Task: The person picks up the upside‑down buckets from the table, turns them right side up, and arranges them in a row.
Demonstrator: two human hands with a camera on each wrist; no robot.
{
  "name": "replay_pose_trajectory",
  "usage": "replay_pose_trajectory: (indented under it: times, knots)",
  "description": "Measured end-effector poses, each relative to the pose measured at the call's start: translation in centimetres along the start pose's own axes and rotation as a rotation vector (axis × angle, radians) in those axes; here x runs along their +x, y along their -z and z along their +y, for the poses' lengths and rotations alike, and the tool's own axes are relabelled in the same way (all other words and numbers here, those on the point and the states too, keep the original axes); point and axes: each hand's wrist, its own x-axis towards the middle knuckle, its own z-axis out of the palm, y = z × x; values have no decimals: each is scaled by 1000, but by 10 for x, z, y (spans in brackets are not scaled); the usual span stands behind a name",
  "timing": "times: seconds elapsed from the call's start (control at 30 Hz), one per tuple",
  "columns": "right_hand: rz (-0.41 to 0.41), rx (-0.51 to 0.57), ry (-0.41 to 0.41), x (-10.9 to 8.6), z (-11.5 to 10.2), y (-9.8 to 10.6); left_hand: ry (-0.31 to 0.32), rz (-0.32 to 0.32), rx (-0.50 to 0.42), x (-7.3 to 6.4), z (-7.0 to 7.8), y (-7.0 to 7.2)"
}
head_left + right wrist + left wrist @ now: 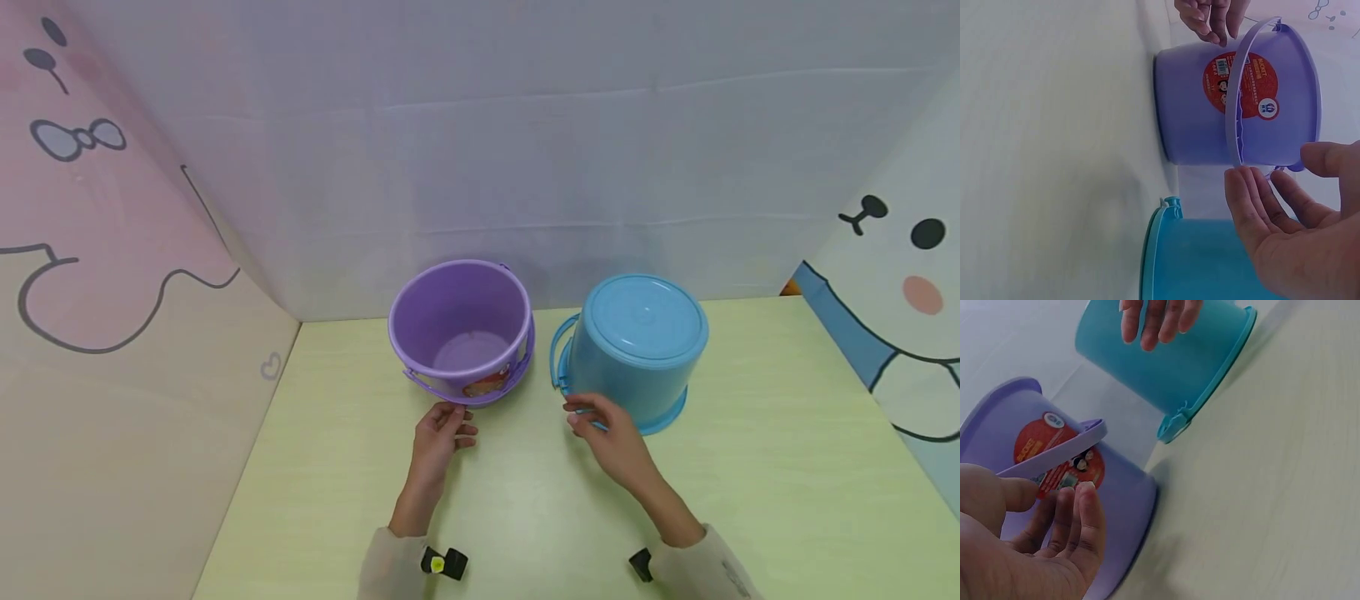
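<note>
A purple bucket (461, 317) stands upright, its mouth up, with its handle (517, 379) hanging down the front over a red sticker (1054, 450). My left hand (438, 442) is at the front of that bucket, just by the handle, fingers loosely bent; whether a fingertip touches it cannot be told. To the right, a light-blue bucket (645, 325) sits upside down, base up, its handle (558, 350) sticking out to the left. My right hand (611, 437) hovers before its lower left side with relaxed fingers and nothing in them.
Both buckets stand on a pale wood-look table (322, 467) near its back edge. A whitish cloth wall (480, 133) rises behind them. Printed cartoon panels flank the table, a pink one (112, 217) at left and a white bear one (892, 292) at right.
</note>
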Motion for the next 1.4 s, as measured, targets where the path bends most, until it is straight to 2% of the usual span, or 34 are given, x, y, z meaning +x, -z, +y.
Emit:
replay_pose_trajectory:
  times: [0.2, 0.4, 0.67, 0.9, 1.4]
  knots:
    - [23, -19, -6, -9, 9, 8, -9, -46, 43, -1, -6, -11]
    - [42, -50, -20, -18, 14, 18, 15, -76, 59, -4, -9, -23]
    - [60, -104, 2, -29, 19, 31, 10, -116, 93, -6, -12, -37]
    - [76, -120, 28, -34, 28, 46, 9, -156, 119, -6, -17, -48]
    - [126, -199, 21, -43, 39, 72, -16, -213, 159, -6, -23, -68]
